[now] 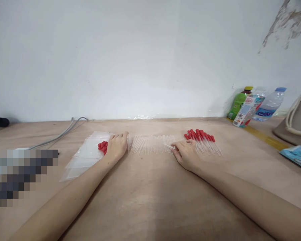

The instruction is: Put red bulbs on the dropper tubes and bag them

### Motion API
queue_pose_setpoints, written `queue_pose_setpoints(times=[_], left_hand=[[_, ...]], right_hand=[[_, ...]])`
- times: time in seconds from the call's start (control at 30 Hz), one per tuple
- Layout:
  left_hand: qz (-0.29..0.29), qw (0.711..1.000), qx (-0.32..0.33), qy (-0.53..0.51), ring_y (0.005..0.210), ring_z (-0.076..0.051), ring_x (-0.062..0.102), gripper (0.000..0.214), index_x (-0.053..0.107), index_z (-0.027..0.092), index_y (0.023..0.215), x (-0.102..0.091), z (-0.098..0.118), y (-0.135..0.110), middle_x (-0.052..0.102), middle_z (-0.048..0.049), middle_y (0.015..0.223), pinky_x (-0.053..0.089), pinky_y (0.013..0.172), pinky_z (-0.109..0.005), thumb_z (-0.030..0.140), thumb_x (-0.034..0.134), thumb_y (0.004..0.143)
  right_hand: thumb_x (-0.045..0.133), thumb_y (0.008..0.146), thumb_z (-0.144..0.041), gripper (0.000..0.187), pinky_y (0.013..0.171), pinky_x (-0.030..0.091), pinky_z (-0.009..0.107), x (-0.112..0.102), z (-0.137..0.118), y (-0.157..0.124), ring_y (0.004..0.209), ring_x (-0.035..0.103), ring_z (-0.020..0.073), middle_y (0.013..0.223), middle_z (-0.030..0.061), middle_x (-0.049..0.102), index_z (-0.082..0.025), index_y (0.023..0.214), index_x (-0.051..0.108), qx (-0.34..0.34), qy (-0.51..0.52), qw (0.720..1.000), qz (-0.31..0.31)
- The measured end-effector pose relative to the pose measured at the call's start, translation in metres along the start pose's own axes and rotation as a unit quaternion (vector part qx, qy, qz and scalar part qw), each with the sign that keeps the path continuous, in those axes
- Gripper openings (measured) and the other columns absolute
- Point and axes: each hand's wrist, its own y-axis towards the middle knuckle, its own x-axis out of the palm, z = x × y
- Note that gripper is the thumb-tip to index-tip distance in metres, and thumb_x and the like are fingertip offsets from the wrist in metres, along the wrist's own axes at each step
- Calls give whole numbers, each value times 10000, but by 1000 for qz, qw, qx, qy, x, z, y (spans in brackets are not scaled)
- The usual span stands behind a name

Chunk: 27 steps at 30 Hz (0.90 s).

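Note:
A row of clear glass dropper tubes (pixel 150 144) lies across the middle of the brown table (pixel 145 201). My left hand (pixel 117 147) rests at the row's left end, fingers curled over a small heap of red rubber bulbs (pixel 102 146). My right hand (pixel 186 153) lies at the row's right end and pinches one clear tube (pixel 168 146) between its fingers. Just right of that hand lie several finished droppers with red bulbs (pixel 202 138).
Clear plastic bags (pixel 86 155) lie fanned out left of my left hand. A grey cable (pixel 62 133) runs along the back left. Bottles (pixel 253 106) stand at the back right by the wall, with a beige bag (pixel 299 120) and a blue packet (pixel 298 156) further right.

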Motion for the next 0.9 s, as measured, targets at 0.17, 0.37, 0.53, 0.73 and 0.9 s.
queue_pose_setpoints(times=[0.17, 0.37, 0.53, 0.73, 0.9], left_hand=[[36, 999, 20, -26, 775, -260, 579, 281, 482, 121, 1073, -1, -3, 0, 623, -109, 862, 378, 682, -361, 118, 344, 828], [131, 958, 97, -236, 882, -194, 544, 230, 495, 163, 1013, -11, 22, -13, 571, -80, 970, 416, 744, -293, 107, 356, 839], [86, 893, 164, -410, 886, -139, 526, 213, 488, 185, 997, -24, 55, -34, 548, -40, 950, 428, 771, -255, 101, 381, 834], [56, 867, 142, -475, 843, -134, 526, 207, 497, 177, 974, -29, 65, -42, 536, -34, 893, 439, 749, -266, 81, 410, 812], [53, 857, 145, -491, 838, -136, 525, 198, 513, 171, 968, -29, 66, -41, 539, -36, 878, 442, 748, -277, 90, 414, 816]], right_hand=[[419, 821, -221, 154, 789, 210, 357, 1, 1, 0, 701, 557, 154, 762, 42, 642, -165, 861, 557, -2, -2, 1000, 4], [414, 831, -211, 182, 801, 205, 357, 3, 3, -1, 716, 542, 151, 751, 39, 623, -162, 896, 577, -17, -18, 999, 26], [399, 846, -207, 208, 806, 212, 348, 1, 1, -4, 718, 530, 133, 738, 24, 602, -191, 901, 599, -38, 10, 999, 29], [396, 855, -220, 209, 797, 236, 334, -1, -10, -4, 733, 536, 127, 762, 23, 615, -190, 906, 597, -50, 66, 996, 30], [393, 858, -227, 215, 805, 234, 343, -2, -15, -5, 700, 530, 125, 730, 22, 614, -191, 904, 599, -64, 84, 994, 25]])
